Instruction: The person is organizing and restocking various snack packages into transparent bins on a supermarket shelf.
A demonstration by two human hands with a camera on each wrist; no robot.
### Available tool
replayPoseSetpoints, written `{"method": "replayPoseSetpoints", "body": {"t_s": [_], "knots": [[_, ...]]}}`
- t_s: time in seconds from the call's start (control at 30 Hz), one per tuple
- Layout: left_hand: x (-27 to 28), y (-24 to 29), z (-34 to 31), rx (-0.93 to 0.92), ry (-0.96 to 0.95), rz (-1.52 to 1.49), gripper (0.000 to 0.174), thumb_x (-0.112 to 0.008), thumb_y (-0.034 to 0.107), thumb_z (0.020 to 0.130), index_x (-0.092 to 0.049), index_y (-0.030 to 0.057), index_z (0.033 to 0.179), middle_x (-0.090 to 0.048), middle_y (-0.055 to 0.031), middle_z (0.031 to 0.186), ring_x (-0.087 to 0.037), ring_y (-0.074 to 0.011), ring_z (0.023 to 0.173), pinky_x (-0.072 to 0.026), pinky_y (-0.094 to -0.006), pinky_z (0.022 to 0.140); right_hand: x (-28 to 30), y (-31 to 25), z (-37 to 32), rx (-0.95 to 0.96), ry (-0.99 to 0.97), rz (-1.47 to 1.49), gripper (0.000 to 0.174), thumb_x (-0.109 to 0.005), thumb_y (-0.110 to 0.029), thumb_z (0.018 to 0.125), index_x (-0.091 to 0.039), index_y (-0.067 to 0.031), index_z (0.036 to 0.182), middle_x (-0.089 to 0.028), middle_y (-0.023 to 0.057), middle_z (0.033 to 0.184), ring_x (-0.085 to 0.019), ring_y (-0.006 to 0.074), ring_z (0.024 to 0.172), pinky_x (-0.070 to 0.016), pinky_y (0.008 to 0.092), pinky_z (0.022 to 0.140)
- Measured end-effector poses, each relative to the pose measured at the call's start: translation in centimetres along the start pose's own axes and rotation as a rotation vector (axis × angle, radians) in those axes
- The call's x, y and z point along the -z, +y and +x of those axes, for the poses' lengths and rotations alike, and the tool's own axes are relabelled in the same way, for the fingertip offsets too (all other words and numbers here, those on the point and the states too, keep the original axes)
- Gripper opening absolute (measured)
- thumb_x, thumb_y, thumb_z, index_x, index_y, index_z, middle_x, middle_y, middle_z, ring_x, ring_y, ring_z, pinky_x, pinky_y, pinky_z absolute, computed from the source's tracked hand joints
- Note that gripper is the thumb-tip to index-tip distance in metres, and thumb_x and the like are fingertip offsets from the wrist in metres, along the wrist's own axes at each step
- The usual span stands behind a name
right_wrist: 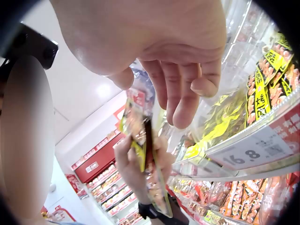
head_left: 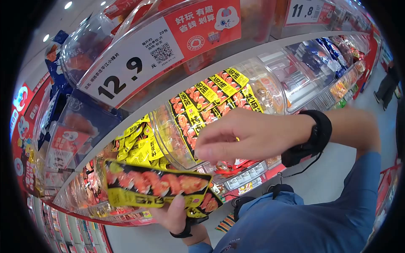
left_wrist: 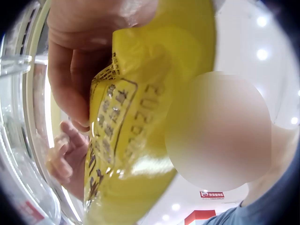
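My left hand grips yellow-and-black snack packets at the lower left of the head view. The front snack packet faces up with its pictured side; part of a second packet shows behind it. In the left wrist view, fingers curl at the edge of the printed yellow back. My right hand hovers over a clear bin where matching packets lie in neat rows. Its fingers hang loosely bent with nothing between them in the right wrist view.
Loose yellow packets fill the bin to the left, beyond a clear plastic divider. A large price sign stands above the bins. Farther right are more clear bins. Someone's legs show in the aisle at far right.
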State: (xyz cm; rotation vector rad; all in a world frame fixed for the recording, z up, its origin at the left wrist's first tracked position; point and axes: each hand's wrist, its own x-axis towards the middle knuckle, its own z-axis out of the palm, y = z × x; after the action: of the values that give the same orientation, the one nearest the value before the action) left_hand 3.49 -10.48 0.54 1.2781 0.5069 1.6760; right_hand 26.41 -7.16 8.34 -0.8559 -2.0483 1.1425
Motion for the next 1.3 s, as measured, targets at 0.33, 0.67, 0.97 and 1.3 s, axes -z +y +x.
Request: {"method": "replayPoseSetpoints", "body": {"t_s": [0.33, 0.67, 0.97, 1.3], "knots": [[-8.4, -2.8, -2.1, 0.258, -0.122, 0.258, 0.027, -0.068, 0.003, 0.082, -0.058, -0.0045, 0.106, -0.066, -0.0080, 0.094, -0.063, -0.0105, 0.082, -0.0497, -0.0246, 0.069, 3.5, 2.0, -7.0, -0.038, 0.004, -0.124, 0.023, -0.068, -0.017, 0.086, -0.061, -0.0001, 0.100, -0.064, 0.0048, 0.069, -0.056, 0.0060, 0.059, -0.0441, 0.0226, 0.055], [-5.7, -1.9, -1.8, 0.105, 0.174, 0.215, 0.022, -0.057, 0.002, 0.087, -0.056, -0.0027, 0.109, -0.064, -0.0061, 0.092, -0.061, -0.0106, 0.080, -0.0487, -0.0251, 0.072, 5.9, 4.9, -9.0, -0.113, 0.236, -0.089, 0.013, -0.057, -0.010, 0.088, -0.054, 0.0022, 0.091, -0.062, 0.0077, 0.068, -0.058, 0.0112, 0.060, -0.0436, 0.0298, 0.055], [2.8, -1.1, 3.7, -0.129, 0.283, 0.116, 0.029, -0.050, 0.006, 0.088, -0.052, -0.0043, 0.115, -0.061, -0.0098, 0.105, -0.060, -0.0166, 0.095, -0.0468, -0.0305, 0.085, 3.0, 1.7, -7.1, 0.513, 0.584, -1.083, 0.013, -0.063, -0.008, 0.074, -0.059, -0.0049, 0.087, -0.060, 0.0072, 0.077, -0.060, 0.0245, 0.070, -0.0438, 0.0356, 0.061], [7.5, -2.8, 6.6, -0.115, 0.261, 0.166, 0.031, -0.052, 0.006, 0.089, -0.051, -0.0062, 0.118, -0.059, -0.0134, 0.110, -0.060, -0.0191, 0.098, -0.0485, -0.0324, 0.085, 2.4, 3.1, 1.3, 0.390, 0.265, -1.200, 0.014, -0.061, -0.006, 0.071, -0.058, -0.0052, 0.085, -0.051, 0.0096, 0.086, -0.057, 0.0268, 0.089, -0.0482, 0.0387, 0.074]]}}
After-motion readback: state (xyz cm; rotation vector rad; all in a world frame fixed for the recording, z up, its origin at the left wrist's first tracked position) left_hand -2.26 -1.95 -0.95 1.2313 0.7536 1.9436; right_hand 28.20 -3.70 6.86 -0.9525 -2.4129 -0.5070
